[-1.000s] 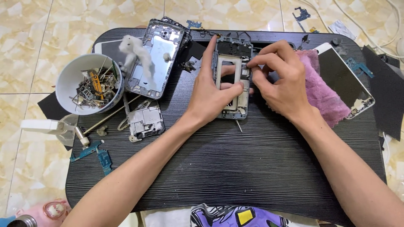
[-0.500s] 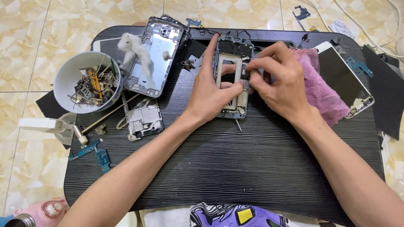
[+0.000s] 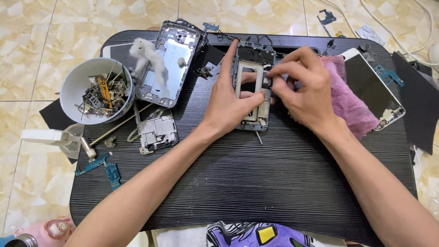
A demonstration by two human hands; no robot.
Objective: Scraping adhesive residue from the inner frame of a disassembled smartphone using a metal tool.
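A phone frame [image 3: 252,87] is laid flat near the back middle of the black table [image 3: 256,183], its long axis running from the near edge toward the far edge, tilted only slightly. It is seen as a stripped metal chassis: a pale rectangular border surrounds a dark opening, darker circuit parts are crowded at the far end, and a thin wire sticks out at the near end. The frame is pinned by the left hand [image 3: 228,103], which is spread flat along its left side, index finger stretched toward the far end and thumb laid across the lower part. The right hand [image 3: 304,89] is set at the frame's right edge with fingertips pinched narrowly together; whether a small part is held between them cannot be told. A pink cloth [image 3: 350,103] lies just beside the right hand, with a phone screen [image 3: 372,89] beyond it. To the left are found a second frame [image 3: 171,61], tufted with white fluff, and a white bowl [image 3: 75,89] of small metal parts.
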